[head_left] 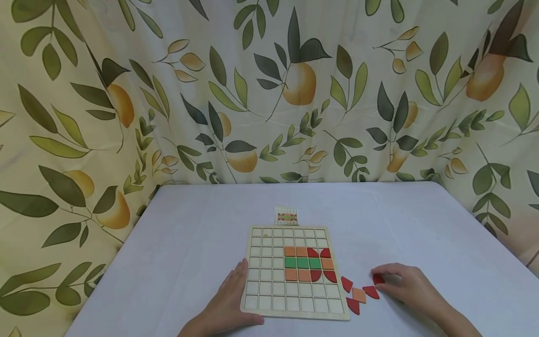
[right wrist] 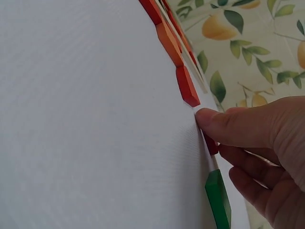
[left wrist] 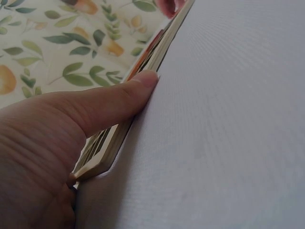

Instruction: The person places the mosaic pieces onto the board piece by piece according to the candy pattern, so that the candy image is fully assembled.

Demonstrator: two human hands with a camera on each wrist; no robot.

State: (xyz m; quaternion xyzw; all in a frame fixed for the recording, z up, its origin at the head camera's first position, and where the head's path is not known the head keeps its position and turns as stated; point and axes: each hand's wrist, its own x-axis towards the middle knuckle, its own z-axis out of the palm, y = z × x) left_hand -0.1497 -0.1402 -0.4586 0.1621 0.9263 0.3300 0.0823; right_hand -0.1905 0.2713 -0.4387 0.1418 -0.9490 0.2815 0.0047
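A pale wooden grid board [head_left: 265, 275] lies on the table. Orange and green squares and red quarter-circle tiles fill several of its cells. My left hand [head_left: 225, 297] rests at the board's near left corner, fingers straight along the left side and thumb [left wrist: 116, 102] pressed to the near edge. Right of the board, my right hand [head_left: 406, 281] pinches a red quarter-circle tile [head_left: 378, 279] between thumb and finger, low over the table. Close beneath that hand, the right wrist view shows a green tile [right wrist: 219, 200], which the hand hides from the head view.
Between the board and my right hand lie loose red quarter-circle tiles [head_left: 353, 305] and an orange square [head_left: 359, 295]. A small pattern card [head_left: 286, 216] sits at the board's far edge. The table [head_left: 189, 234] has a white cover, with a fruit-and-leaf curtain [head_left: 269, 121] behind.
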